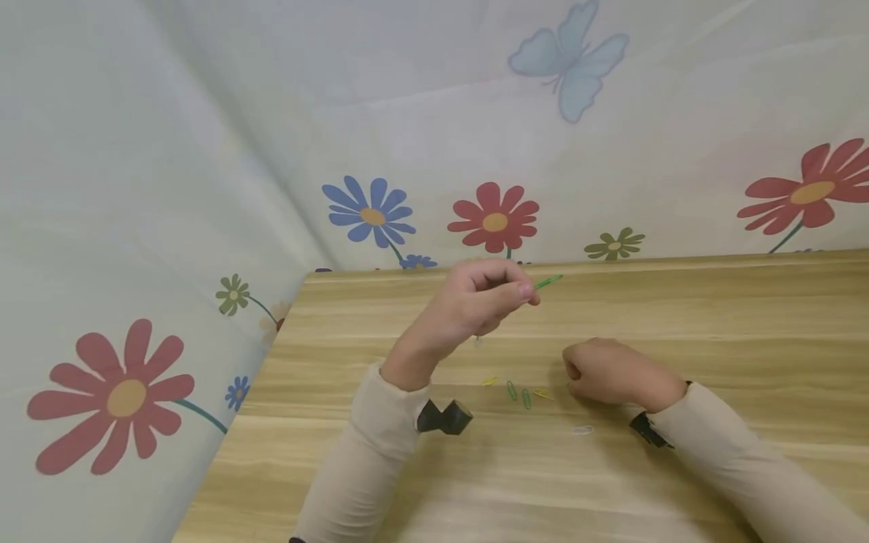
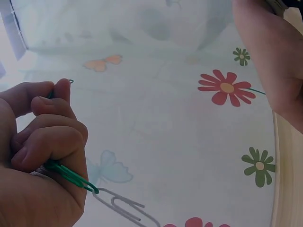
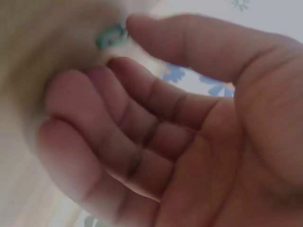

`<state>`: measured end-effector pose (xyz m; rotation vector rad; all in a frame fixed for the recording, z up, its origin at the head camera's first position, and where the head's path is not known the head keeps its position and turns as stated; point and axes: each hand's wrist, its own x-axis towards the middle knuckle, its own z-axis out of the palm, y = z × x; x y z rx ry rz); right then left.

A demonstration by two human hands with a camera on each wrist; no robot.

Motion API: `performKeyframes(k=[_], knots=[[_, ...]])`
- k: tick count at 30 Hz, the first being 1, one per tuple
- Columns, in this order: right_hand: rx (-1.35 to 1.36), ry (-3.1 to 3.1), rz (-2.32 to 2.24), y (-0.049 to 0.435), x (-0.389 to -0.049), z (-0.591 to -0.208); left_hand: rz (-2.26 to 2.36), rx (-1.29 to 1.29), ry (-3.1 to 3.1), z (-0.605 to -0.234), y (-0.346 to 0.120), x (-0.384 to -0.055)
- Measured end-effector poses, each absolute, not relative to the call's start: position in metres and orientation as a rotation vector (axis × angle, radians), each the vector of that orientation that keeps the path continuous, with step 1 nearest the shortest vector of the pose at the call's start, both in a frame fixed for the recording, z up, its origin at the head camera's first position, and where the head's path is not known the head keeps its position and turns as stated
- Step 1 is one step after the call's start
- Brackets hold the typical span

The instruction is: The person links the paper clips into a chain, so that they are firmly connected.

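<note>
Thumb and forefinger of my left hand (image 1: 471,302) pinch a green paper clip (image 1: 550,281), raised over the far part of the table. In the left wrist view, the other fingers curl over another green paper clip (image 2: 75,178), and a white paper clip (image 2: 125,208) hangs linked to its end. My right hand (image 1: 623,371) is low over the table, its fingers loosely bent and nothing between them. A blurred green paper clip (image 3: 111,37) shows just past its thumb tip in the right wrist view.
Loose paper clips lie between the hands: two green clips (image 1: 526,399), a yellow clip (image 1: 542,394) and another farther left. A white clip (image 1: 582,431) is nearer the front of the wooden table (image 1: 326,317). A flower-printed cloth (image 1: 421,113) stands behind it.
</note>
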<state>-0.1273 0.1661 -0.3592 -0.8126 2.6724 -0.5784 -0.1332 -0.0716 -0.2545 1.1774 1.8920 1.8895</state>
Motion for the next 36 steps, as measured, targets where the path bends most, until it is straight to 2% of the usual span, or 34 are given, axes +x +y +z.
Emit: performKeyframes(k=[7, 11, 17, 25, 31, 36], knots=[[-0.782, 2.627, -0.581, 0.160, -0.124, -0.362, 1.881, 1.170, 1.904, -0.250, -0.072, -0.130], [-0.878, 2.588, -0.707, 0.163, -0.129, -0.360, 1.873, 1.180, 1.922, -0.251, -0.073, -0.127], [-0.991, 2.407, -1.261, 0.174, -0.129, -0.328, 1.835, 1.205, 1.981, -0.250, -0.071, -0.127], [-1.228, 1.982, -2.024, 0.181, -0.109, -0.288, 1.745, 1.227, 2.042, -0.244, -0.065, -0.123], [-1.364, 1.849, -2.311, 0.178, -0.099, -0.278, 1.621, 1.250, 2.118, -0.243, -0.063, -0.119], [-1.438, 1.957, -2.329, 0.177, -0.094, -0.274, 1.580, 1.265, 2.152, -0.242, -0.064, -0.117]])
